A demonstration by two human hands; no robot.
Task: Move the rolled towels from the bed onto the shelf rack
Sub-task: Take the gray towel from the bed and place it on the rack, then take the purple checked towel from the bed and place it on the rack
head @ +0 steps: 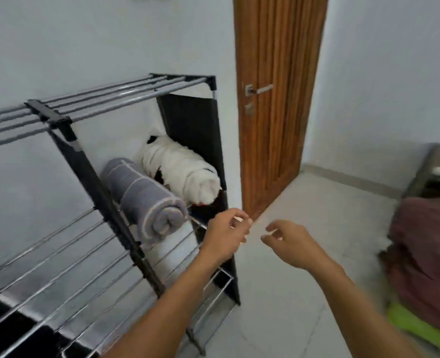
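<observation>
— Towels relative to hands?
— Left hand and right hand both empty, fingers loosely curled, just off shelf rack front corner. Grey rolled towel just left of left hand, not touching. White rolled towel beside it, farther back.
— Surroundings?
— Wooden door beyond; maroon bedding far right.

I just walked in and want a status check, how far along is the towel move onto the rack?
Done: a grey rolled towel and a white rolled towel lie side by side on the shelf rack. In hand: nothing; the left hand and right hand hang loosely curled in front of the rack. Left: unclear, since the bed is not plainly visible.
</observation>
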